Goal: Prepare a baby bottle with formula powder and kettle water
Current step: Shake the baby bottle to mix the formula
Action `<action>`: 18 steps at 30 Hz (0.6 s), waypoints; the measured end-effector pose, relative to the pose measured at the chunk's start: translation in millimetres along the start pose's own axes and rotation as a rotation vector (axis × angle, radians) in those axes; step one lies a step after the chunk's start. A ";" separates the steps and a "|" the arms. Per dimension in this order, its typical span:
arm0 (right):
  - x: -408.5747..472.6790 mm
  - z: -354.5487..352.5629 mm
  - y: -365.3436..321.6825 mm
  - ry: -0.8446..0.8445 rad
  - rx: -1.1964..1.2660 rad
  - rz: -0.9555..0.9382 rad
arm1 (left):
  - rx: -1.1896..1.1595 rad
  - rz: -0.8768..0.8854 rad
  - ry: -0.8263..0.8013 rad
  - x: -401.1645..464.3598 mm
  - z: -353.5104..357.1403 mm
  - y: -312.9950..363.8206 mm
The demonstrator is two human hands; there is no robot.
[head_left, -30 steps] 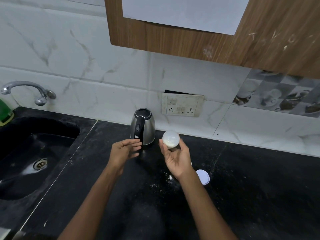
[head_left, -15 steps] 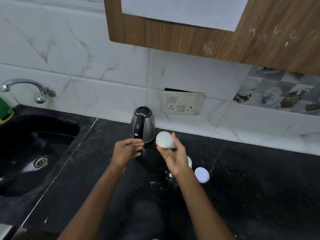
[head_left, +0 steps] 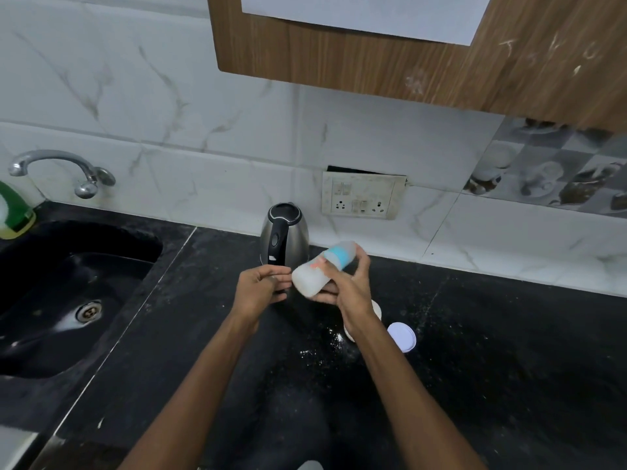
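A baby bottle [head_left: 314,274] with white liquid, a blue collar and a clear cap lies tilted on its side in my right hand [head_left: 349,288], base toward the left. My left hand [head_left: 259,291] hovers just left of the bottle's base, fingers loosely curled, holding nothing. The steel kettle [head_left: 285,239] with a black handle stands upright right behind both hands. A white formula container [head_left: 376,308] is mostly hidden behind my right wrist, and its round white lid [head_left: 402,336] lies flat on the black counter [head_left: 509,351] beside it.
Spilled powder [head_left: 325,347] dots the counter below my hands. A black sink [head_left: 68,300] with a tap [head_left: 61,167] fills the left side. A green soap holder [head_left: 13,212] sits at the far left. A wall socket [head_left: 361,200] and a wooden cabinet [head_left: 407,62] are above.
My right hand has tipped the bottle from base-toward-me to lying sideways, showing its blue collar. My left hand moved slightly closer to the bottle's base.
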State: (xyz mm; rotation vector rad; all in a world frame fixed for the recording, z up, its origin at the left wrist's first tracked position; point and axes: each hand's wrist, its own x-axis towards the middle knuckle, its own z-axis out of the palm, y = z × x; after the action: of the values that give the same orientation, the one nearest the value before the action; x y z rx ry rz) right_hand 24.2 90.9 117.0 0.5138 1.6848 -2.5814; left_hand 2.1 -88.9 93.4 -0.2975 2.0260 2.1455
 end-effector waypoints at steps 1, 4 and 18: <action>0.5 -1.6 -1.5 0.033 0.040 -0.004 | -0.008 0.004 0.008 1.5 -0.9 -0.3; 0.7 -7.9 -5.8 -0.006 0.004 0.018 | -0.014 0.012 0.036 1.0 0.5 -0.2; -1.5 -13.0 -11.6 0.045 0.055 -0.005 | 0.042 -0.003 -0.027 1.9 7.6 1.8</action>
State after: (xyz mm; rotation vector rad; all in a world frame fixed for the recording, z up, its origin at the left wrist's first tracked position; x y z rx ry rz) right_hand 26.8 107.1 122.9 0.5751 1.6347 -2.6461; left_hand -0.4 -81.4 95.1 -0.2637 2.0519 2.0907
